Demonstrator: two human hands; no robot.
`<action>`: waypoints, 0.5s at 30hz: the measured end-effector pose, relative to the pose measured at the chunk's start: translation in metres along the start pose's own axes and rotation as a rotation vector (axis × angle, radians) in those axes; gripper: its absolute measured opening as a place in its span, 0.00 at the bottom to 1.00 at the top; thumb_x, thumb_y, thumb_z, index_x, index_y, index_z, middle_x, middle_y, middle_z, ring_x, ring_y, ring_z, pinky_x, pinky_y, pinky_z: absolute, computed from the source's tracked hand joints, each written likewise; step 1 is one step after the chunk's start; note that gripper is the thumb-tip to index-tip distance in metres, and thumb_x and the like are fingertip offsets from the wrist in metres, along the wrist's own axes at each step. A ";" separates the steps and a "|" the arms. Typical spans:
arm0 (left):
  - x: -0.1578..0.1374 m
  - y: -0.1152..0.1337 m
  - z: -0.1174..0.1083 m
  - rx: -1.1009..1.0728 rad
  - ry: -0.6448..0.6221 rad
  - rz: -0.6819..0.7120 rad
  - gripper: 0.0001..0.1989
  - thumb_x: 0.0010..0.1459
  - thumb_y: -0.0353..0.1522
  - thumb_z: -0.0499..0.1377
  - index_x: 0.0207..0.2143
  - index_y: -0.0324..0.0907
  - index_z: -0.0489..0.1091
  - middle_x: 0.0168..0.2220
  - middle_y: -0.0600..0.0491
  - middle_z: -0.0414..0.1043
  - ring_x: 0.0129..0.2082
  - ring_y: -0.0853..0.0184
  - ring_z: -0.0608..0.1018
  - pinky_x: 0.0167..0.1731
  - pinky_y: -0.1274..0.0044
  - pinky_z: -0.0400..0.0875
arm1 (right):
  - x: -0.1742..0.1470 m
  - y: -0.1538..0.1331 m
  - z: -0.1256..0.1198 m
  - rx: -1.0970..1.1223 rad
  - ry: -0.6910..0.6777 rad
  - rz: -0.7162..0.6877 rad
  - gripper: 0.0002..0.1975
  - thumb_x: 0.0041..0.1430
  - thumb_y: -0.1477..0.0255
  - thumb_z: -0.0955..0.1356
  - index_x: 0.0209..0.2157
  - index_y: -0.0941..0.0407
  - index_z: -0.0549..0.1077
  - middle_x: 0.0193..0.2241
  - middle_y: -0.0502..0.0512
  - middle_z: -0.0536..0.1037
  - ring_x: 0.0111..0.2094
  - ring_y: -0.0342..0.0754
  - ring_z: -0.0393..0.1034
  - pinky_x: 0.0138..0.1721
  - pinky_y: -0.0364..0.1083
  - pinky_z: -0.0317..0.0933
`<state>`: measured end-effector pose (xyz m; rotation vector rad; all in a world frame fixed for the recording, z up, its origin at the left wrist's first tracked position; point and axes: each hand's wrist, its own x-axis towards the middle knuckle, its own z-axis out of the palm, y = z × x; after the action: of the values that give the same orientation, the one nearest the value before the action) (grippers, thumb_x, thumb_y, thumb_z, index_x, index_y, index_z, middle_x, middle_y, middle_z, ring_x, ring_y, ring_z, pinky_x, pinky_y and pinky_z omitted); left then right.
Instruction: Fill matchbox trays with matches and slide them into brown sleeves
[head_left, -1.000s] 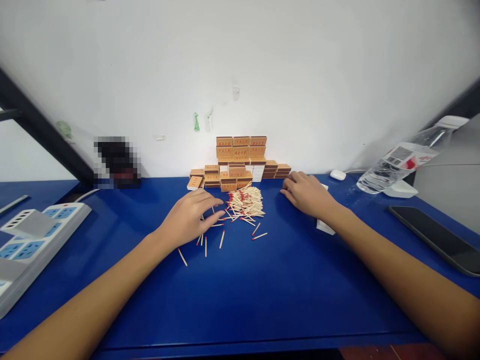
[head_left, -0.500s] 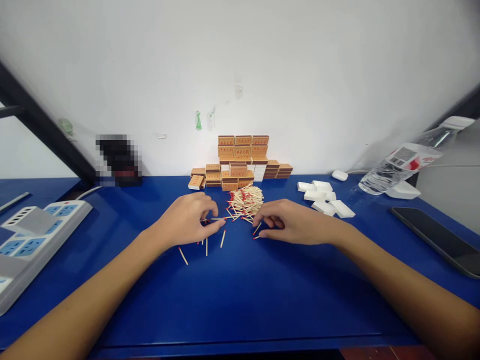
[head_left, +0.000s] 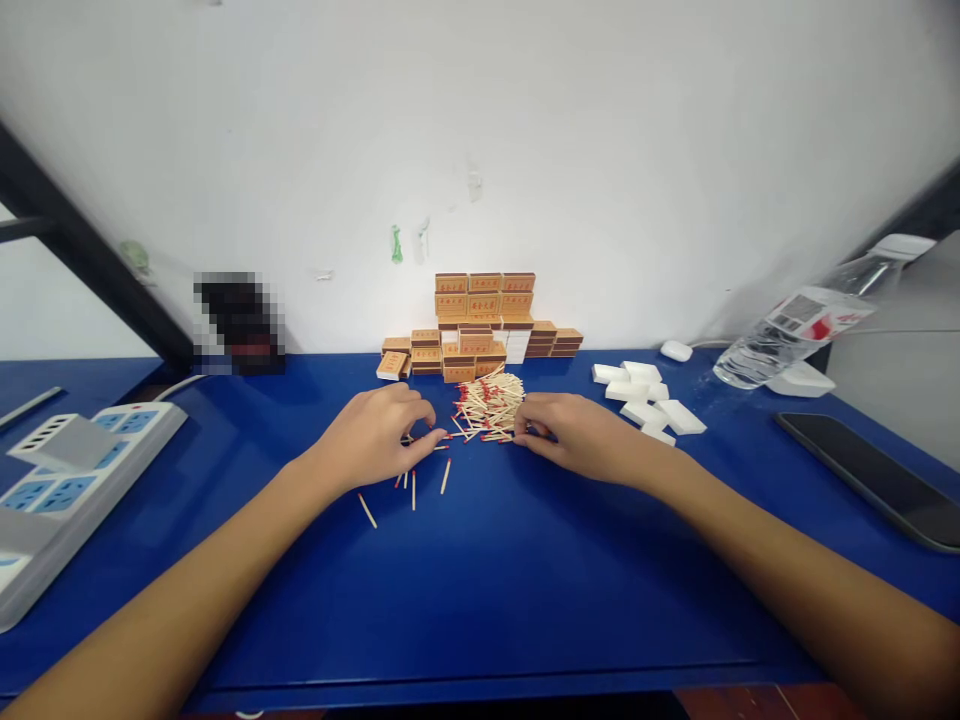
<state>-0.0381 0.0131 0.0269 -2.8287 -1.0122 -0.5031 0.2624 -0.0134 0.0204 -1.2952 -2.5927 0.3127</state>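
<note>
Blue surface (head_left: 487,580) | matchstick pile (head_left: 491,400): frame centre, below stacked matchboxes (head_left: 484,302) | left hand (head_left: 379,435): left of centre, grip parted | right hand (head_left: 581,430): beside pile, grip curled, can't tell if closed

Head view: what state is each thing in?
Matchstick pile: loosely heaped
Stray matchsticks: scattered
Left hand: curled, thumb and index apart
Right hand: curled beside pile, grip unclear
Matchboxes: mostly stacked
White trays: loosely clustered
Plastic bottle: capped
Smartphone: flat, screen dark
Power strip: adapter plugged in
</note>
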 end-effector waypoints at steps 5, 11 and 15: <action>0.000 0.001 0.000 0.011 -0.007 -0.005 0.13 0.69 0.39 0.58 0.33 0.41 0.74 0.29 0.53 0.72 0.31 0.65 0.73 0.30 0.72 0.62 | 0.002 -0.005 0.014 -0.053 0.163 -0.037 0.01 0.67 0.73 0.69 0.39 0.56 0.73 0.35 0.53 0.76 0.32 0.45 0.67 0.34 0.45 0.55; -0.001 0.003 -0.004 -0.031 -0.064 -0.017 0.11 0.66 0.39 0.60 0.34 0.42 0.74 0.30 0.53 0.72 0.33 0.63 0.73 0.32 0.71 0.63 | 0.012 -0.020 0.028 -0.054 0.219 -0.110 0.04 0.70 0.75 0.66 0.42 0.56 0.74 0.38 0.56 0.79 0.36 0.48 0.72 0.36 0.46 0.58; -0.001 0.006 -0.004 -0.043 -0.130 -0.035 0.09 0.64 0.38 0.61 0.41 0.41 0.75 0.34 0.52 0.73 0.34 0.63 0.73 0.32 0.72 0.63 | 0.024 -0.025 0.038 -0.098 0.239 -0.150 0.07 0.71 0.73 0.67 0.48 0.55 0.75 0.41 0.56 0.79 0.37 0.48 0.73 0.35 0.46 0.58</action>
<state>-0.0358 0.0072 0.0307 -2.9194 -1.0874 -0.3522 0.2187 -0.0118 -0.0058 -1.0845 -2.5071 0.0027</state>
